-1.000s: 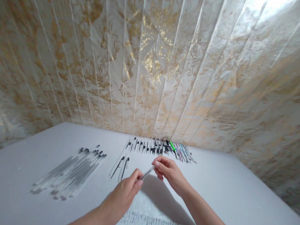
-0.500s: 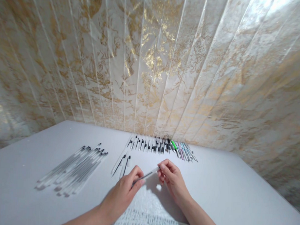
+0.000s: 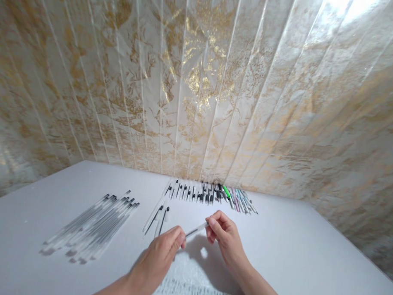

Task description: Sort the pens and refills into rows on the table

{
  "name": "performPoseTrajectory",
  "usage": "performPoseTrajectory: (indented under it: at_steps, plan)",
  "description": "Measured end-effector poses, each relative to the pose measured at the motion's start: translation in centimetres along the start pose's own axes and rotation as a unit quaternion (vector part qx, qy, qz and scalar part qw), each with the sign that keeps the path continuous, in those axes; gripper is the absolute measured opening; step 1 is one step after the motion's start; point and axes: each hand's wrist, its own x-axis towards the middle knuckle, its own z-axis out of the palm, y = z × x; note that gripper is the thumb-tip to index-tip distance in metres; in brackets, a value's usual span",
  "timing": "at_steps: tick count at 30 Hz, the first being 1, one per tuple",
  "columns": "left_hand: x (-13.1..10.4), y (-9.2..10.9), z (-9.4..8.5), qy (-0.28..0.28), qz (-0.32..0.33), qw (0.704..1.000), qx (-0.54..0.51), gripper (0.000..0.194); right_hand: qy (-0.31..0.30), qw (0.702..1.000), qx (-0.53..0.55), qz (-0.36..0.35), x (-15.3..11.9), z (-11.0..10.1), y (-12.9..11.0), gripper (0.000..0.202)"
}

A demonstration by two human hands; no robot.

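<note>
Between my two hands is a slim pen (image 3: 196, 229), pale and see-through with a dark core, slanting up to the right. My left hand (image 3: 163, 251) is closed around its lower end, and the fingers hide that end. At the upper end, my right hand (image 3: 223, 232) pinches the tip between thumb and fingers. Just beyond my left hand lie a few clear pens with black parts (image 3: 154, 220), apart from it.
A bundle of clear, dark-tipped pens or refills (image 3: 90, 227) lies at the left. Along the table's back edge runs a row of pens (image 3: 190, 193), with a green one (image 3: 226, 191) and pastel ones (image 3: 242, 200) to the right. A printed clear sheet (image 3: 191, 290) lies in front.
My left hand has turned and wrapped further over the pen's lower end, so less of the pen shows. The right hand keeps its pinch. The view has shifted slightly.
</note>
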Motion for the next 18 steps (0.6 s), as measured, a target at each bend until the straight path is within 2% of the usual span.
performPoseTrajectory:
  at_steps: [3, 6, 9, 13, 18]
  plan:
    - [0.0, 0.3, -0.1, -0.011, -0.022, 1.0, 0.003, 0.015, 0.003, 0.998, -0.059, -0.014, 0.2, -0.5, 0.1, 0.04]
    - [0.0, 0.2, -0.1, -0.01, -0.038, 0.999, 0.03, 0.011, -0.003, 0.99, -0.14, -0.025, 0.4, -1.1, 0.2, 0.044]
    - [0.1, -0.1, 0.0, -0.01, -0.023, 0.998, 0.049, 0.029, -0.009, 0.984, -0.177, -0.02, 0.5, -1.3, 0.2, 0.049]
    - [0.2, -0.1, -0.1, -0.027, -0.028, 0.998, 0.052, 0.048, -0.015, 0.978, -0.202, -0.044, 0.4, -1.3, -0.2, 0.046]
    - [0.2, -0.2, -0.4, -0.004, -0.033, 0.998, 0.051, 0.015, -0.002, 0.969, -0.246, -0.035, 0.8, -1.8, -0.2, 0.048]
